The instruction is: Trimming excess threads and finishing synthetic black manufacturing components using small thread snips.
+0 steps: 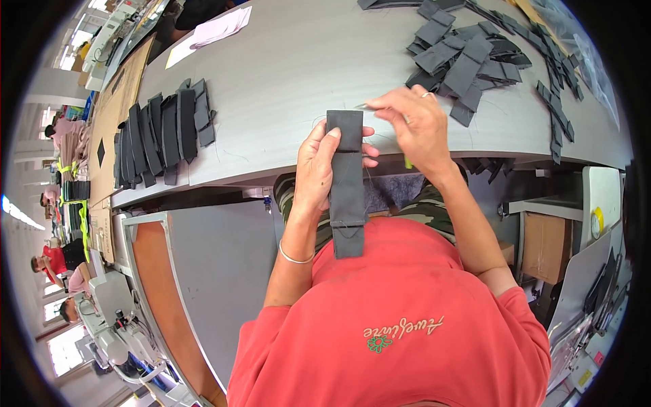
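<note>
My left hand (317, 159) grips a dark grey folded fabric strip (348, 186) upright in front of my body, thumb on its face and fingers behind it. The strip has stitched cross seams, and loose threads hang from its edges. To the right of the strip's top, my right hand (415, 125) is closed in a pinch. A small pointed metal tool (363, 106) pokes out from those fingertips; most of it is hidden. A yellow-green bit (408, 163) shows below the palm, and I cannot tell whether it belongs to the tool.
On the grey table (285, 88), a row of dark fabric strips (163, 132) lies at left and a loose heap of strips (468, 57) at far right. Pink and white papers (215, 30) lie at the back. A cardboard box (546, 245) stands under the table at right.
</note>
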`<state>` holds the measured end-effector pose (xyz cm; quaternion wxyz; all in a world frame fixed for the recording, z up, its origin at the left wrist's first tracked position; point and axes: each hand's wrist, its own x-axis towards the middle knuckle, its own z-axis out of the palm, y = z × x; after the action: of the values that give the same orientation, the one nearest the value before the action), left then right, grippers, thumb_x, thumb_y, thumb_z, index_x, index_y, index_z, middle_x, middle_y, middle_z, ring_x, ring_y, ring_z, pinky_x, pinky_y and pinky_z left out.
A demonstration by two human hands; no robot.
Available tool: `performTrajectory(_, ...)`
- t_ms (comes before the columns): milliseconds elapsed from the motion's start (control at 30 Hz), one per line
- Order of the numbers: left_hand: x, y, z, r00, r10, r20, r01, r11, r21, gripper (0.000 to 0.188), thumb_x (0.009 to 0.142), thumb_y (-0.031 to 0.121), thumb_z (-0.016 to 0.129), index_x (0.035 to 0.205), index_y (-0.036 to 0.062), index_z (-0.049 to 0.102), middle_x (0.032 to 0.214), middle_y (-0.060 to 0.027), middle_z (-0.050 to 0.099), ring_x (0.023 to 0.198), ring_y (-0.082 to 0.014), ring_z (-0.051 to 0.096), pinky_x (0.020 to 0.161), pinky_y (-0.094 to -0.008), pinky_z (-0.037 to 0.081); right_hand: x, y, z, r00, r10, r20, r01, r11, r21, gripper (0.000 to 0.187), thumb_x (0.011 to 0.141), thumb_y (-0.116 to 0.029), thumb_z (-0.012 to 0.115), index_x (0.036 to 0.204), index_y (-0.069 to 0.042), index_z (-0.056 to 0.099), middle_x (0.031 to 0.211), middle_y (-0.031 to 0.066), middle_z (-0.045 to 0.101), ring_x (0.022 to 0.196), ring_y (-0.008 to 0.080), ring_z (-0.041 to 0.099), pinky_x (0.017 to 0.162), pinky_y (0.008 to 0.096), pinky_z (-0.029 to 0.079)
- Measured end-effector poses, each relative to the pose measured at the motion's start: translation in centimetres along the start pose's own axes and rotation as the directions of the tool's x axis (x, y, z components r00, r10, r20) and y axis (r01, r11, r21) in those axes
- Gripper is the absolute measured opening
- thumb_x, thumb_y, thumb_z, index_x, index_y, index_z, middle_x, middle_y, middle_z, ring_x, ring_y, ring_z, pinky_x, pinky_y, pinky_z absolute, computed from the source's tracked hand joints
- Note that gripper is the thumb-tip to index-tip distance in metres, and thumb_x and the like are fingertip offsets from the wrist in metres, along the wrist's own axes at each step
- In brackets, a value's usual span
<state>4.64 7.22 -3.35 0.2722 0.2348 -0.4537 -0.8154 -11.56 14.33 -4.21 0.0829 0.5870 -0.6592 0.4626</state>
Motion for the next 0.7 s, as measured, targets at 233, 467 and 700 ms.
performTrajectory(233,0.4,-1.5,-0.6,0.995,0.098,-0.012,-0.094,0.978,0.188,0.025,0.099,0.016,0.041,0.112,-0.0029,0.052,0.096,-0.0133,0.063,0.074,-0.0159,0.064,0.065,-0.0288,0.056,0.2,-1.5,0.0,0.997,0.061,0.055,-0.069,0.982,0.173,0.014,0.076,-0.009,0.065,0.089,-0.012,0.069,0.077,0.001,0.064,0.069,0.0217,0.055,0.065,0.0331,0.044)
performTrajectory(467,0.5,-1.9,-0.5,0.988,0.154,0.005,-0.146,0.923,0.356,0.025,0.098,0.013,0.041,0.116,-0.0018,0.051,0.093,-0.0109,0.062,0.07,-0.0123,0.063,0.063,-0.0263,0.054,0.4,-1.8,0.5,0.998,0.015,0.06,-0.014,1.0,-0.016,0.011,0.075,-0.013,0.067,0.086,-0.012,0.068,0.073,-0.0011,0.063,0.067,0.02,0.054,0.062,0.0319,0.041)
performTrajectory(700,0.5,-0.6,-0.9,1.0,-0.029,-0.005,0.029,0.998,-0.061,0.038,0.097,0.019,0.035,0.133,0.0103,0.035,0.113,-0.0164,0.055,0.087,-0.0249,0.063,0.071,-0.042,0.058,-0.2,-2.0,-0.4,0.983,0.119,0.143,-0.15,0.96,0.234,0.028,0.072,-0.015,0.071,0.099,-0.017,0.067,0.076,0.0028,0.057,0.073,0.0209,0.057,0.069,0.0338,0.045)
